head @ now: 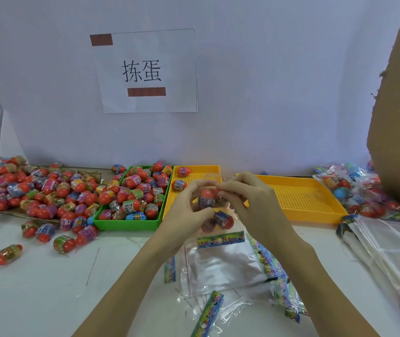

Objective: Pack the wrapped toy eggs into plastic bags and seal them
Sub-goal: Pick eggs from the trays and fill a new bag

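A white tabletop (48,288) is backed by a pale wall on which a paper sign (145,70) is stuck. Above the middle of the tabletop a clear plastic bag (214,210) with several wrapped toy eggs (206,197) inside is held up between both hands. The left hand (185,210) is curled around the bag's left side, thumb and fingers bent around the eggs. The bag's upper edge is pinched by the fingertips of the right hand (247,198). Empty bags (223,266) with colourful header strips are spread beneath the hands. A green tray (131,224) full of eggs and two yellow trays (315,215) are set behind, with loose eggs heaped at the left and filled bags (354,190) piled at the right.
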Demonstrator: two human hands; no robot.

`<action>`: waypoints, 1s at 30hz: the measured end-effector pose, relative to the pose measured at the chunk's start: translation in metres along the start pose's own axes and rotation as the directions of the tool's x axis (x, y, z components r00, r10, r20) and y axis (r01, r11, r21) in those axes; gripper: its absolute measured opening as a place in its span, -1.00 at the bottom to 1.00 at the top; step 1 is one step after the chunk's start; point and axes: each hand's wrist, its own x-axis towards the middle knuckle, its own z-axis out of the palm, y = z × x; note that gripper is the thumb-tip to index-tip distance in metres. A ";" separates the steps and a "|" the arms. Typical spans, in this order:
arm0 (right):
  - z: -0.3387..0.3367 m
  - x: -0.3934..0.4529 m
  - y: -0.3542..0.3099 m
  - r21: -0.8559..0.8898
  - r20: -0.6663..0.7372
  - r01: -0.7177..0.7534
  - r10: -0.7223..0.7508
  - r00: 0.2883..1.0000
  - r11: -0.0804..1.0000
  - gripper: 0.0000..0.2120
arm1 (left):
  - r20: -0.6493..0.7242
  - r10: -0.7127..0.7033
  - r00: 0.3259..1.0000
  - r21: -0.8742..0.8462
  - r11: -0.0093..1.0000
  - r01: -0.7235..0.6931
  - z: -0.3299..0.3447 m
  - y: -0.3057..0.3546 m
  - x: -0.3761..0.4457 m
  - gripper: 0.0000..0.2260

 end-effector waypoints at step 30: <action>0.003 -0.002 -0.001 -0.006 -0.102 -0.008 0.008 0.995 1.000 -0.94 | -0.198 -0.045 0.979 -0.107 0.994 0.024 0.001 -0.003 0.002 -0.86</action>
